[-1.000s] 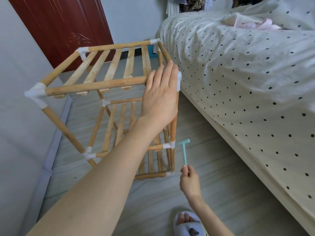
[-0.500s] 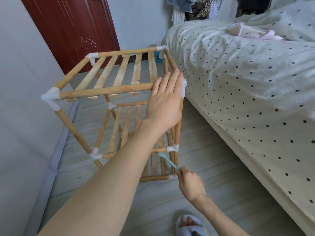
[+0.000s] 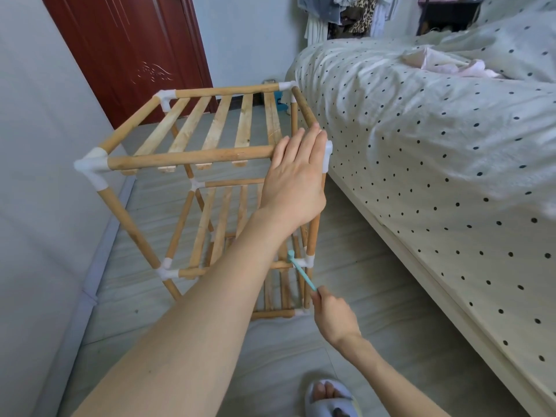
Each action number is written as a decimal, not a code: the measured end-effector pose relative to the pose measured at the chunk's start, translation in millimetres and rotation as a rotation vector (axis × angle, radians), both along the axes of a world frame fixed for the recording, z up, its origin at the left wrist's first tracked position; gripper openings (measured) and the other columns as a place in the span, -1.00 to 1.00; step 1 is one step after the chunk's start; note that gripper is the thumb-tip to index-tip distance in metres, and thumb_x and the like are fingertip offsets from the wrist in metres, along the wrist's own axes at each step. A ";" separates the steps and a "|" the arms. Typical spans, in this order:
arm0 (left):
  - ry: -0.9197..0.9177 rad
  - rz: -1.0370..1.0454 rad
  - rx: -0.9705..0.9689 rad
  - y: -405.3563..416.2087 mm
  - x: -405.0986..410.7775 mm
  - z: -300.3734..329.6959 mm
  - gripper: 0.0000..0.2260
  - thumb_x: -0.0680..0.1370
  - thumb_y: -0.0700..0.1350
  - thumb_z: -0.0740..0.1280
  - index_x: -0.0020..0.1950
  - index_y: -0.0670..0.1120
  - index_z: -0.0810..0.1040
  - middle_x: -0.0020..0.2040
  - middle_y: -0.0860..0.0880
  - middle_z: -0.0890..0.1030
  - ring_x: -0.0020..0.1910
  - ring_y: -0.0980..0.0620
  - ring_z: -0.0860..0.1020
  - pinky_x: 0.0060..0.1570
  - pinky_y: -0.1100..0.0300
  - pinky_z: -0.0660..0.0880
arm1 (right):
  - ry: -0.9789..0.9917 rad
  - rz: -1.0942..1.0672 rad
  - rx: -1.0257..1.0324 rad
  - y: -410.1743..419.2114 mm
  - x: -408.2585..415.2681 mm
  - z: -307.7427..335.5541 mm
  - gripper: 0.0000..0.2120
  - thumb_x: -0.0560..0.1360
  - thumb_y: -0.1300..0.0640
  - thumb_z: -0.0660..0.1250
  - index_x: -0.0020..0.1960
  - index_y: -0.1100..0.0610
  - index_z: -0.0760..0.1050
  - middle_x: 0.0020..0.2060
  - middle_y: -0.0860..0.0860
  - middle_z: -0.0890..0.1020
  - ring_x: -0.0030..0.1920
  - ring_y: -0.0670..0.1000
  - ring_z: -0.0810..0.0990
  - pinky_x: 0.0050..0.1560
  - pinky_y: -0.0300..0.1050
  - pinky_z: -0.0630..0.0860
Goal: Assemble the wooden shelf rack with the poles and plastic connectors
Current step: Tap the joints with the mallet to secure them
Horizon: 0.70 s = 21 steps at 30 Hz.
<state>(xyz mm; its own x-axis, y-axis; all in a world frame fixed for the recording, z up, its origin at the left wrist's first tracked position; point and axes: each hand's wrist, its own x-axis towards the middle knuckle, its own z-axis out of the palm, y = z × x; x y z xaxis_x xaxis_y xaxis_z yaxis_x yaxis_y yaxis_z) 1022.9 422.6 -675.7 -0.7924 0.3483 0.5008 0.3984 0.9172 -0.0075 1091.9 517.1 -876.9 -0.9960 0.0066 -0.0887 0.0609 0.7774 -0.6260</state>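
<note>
Bare forearms, no sleeves; pale lilac open-toe slipper (image 3: 328,398).

A dark red door (image 3: 126,52) is standing at eleven o'clock, a dotted bed (image 3: 436,152) is filling three o'clock, and pale floor (image 3: 376,281) is lying below.

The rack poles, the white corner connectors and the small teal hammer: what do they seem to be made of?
Rack poles: pale, unpainted wood, seemingly; faint grain and a matt surface.
Corner connectors: white plastic, probably; smooth moulded shape.
Teal hammer: likely plastic; uniform colour and a thin handle, though it is too small to be sure.
</note>
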 end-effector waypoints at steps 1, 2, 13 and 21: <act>0.003 -0.002 -0.006 -0.7 -0.9 -0.4 -0.33 0.51 -0.23 0.21 0.54 -0.13 -0.06 0.56 -0.05 -0.04 0.53 -0.01 -0.08 0.43 0.14 -0.27 | 0.067 -0.024 -0.037 -0.1 1.2 -1.1 -0.74 0.64 -0.01 -0.01 -0.03 0.13 0.35 -0.23 0.12 0.59 -0.17 0.22 0.56 -0.24 0.01 0.39; 0.009 -0.002 -0.008 -1.7 -1.2 -1.2 -0.33 0.51 -0.23 0.22 0.54 -0.13 -0.06 0.56 -0.05 -0.04 0.53 -0.01 -0.08 0.44 0.14 -0.27 | 0.178 -0.053 -0.103 -2.2 5.5 2.5 -0.77 0.63 0.00 0.02 -0.09 0.11 0.31 -0.34 0.07 0.54 -0.28 0.20 0.54 -0.31 0.02 0.37; 0.012 0.000 -0.006 -1.9 -1.7 -1.5 -0.31 0.49 -0.24 0.23 0.54 -0.12 -0.05 0.56 -0.04 -0.03 0.53 -0.01 -0.08 0.43 0.14 -0.27 | 0.275 -0.064 -0.207 -11.3 3.9 -2.3 -0.79 0.61 0.01 0.03 -0.10 0.10 0.31 -0.43 0.06 0.51 -0.40 0.17 0.50 -0.41 0.04 0.38; 0.019 -0.022 0.012 -5.6 -1.1 -1.9 -0.31 0.47 -0.25 0.23 0.54 -0.11 -0.01 0.56 -0.03 0.01 0.52 0.00 -0.04 0.44 0.13 -0.24 | -0.095 0.003 -0.065 31.3 14.9 -52.3 -0.81 0.61 0.02 0.12 -0.09 0.12 0.35 -0.30 0.05 0.55 -0.23 0.11 0.54 -0.20 -0.02 0.41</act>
<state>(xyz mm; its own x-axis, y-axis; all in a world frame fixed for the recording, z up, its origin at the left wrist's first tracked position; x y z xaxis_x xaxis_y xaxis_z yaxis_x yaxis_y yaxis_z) 1021.7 417.0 -677.6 -0.7746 0.3598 0.5201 0.4187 0.9081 -0.0046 1106.8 548.3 -929.2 -0.9832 -0.0048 -0.1826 0.1202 0.7357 -0.6666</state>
